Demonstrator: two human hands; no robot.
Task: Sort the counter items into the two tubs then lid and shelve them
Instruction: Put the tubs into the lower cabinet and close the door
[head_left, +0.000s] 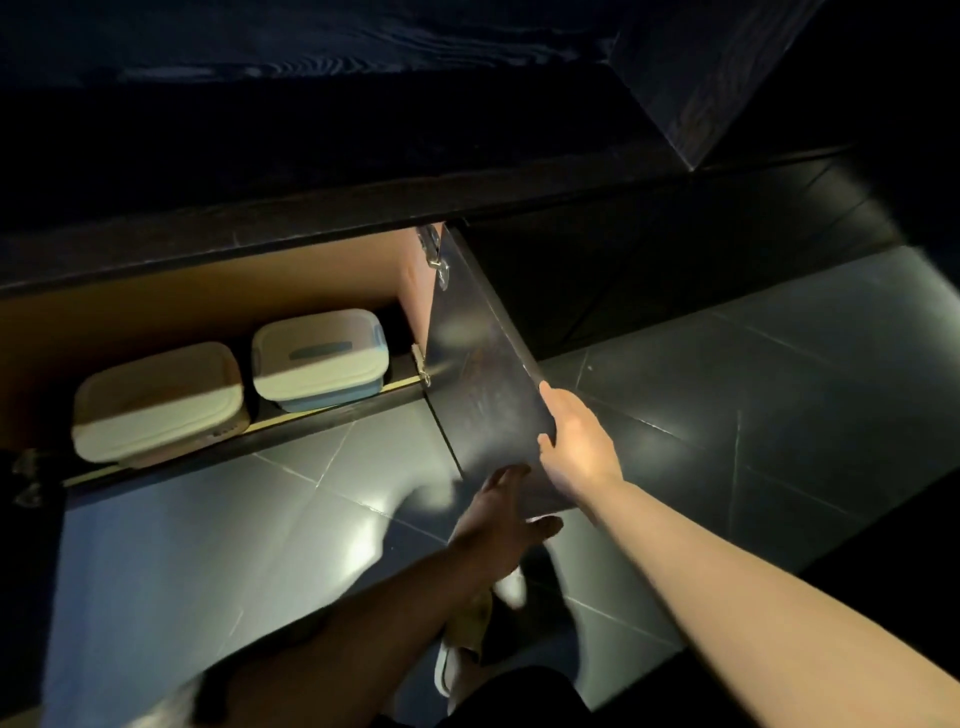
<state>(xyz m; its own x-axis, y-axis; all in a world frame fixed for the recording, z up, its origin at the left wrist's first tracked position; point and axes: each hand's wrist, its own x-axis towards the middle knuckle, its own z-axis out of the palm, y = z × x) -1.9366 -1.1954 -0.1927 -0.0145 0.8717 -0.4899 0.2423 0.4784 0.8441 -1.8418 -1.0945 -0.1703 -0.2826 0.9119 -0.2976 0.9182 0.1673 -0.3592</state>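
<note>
Cabinet (218, 306), low, dark exterior, tan interior, running from left of frame to centre; shelf edge (332, 410) pale along its front. Pink tub (156, 402), lidded in cream, on the shelf at left of centre, partly shadowed across its top. Blue tub (319, 361), lidded in white with a blue handle strip, just beside the pink tub on its right, near the cabinet's right wall; the two tubs stand close, whether touching cannot be told. Door (483, 374), dark, glossy, hinged at the cabinet's right wall and swung out toward the camera, centre of frame; two metal hinges, upper (434, 254) and lower (422, 364). Right hand (579, 441), centre right, lit, gripping the door's free outer edge: thumb on the inner face, fingers wrapped behind the edge and hidden. Left hand (506, 512), just below and left of the right hand, in shadow and blurred; fingers spread and fairly straight, lying at the door's lower corner, contact cannot be told. Both forearms bare, entering from the bottom of frame. Floor (753, 405), dark grey tiles with pale grout lines and light glare, lower half of frame. Shoe (452, 670), white-soled, lower centre. Table (311, 145), dark, above the cabinet across the upper frame
</note>
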